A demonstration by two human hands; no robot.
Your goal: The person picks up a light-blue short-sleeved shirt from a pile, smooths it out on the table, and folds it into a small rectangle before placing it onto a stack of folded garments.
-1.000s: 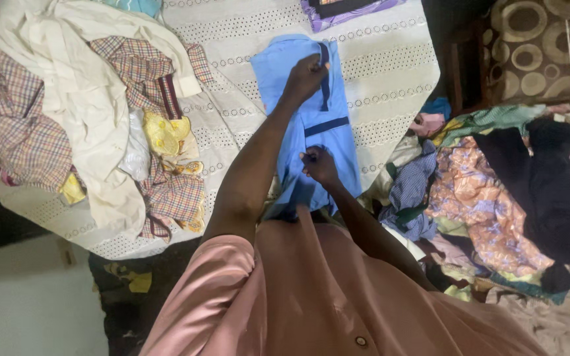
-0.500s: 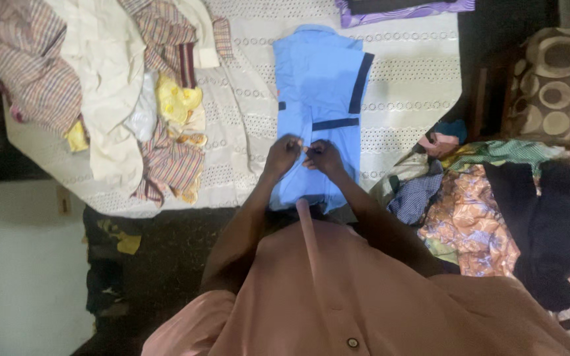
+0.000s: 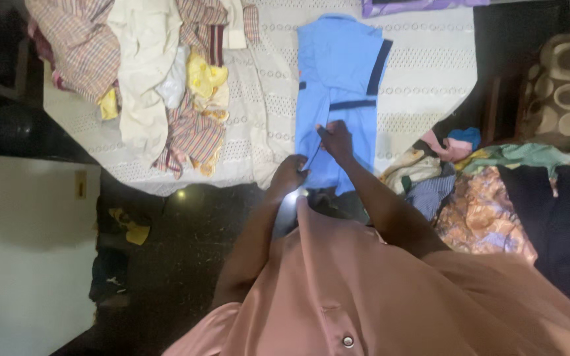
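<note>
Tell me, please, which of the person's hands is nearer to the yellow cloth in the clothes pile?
Left. The left hand grips the blue shirt's near edge, closer to the yellow cloth; the right hand rests farther over on the shirt.

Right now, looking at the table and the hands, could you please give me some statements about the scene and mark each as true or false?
1. Both hands, left hand and right hand, are at the near end of the blue shirt. True.
2. The blue shirt lies on a bare wooden table. False: it lies on a white cloth.
3. A pile of checked and cream clothes lies to the left of the shirt. True.
4. The shirt has red trim. False: its trim is dark blue.
5. More clothes are heaped to the right, off the cloth. True.
</note>
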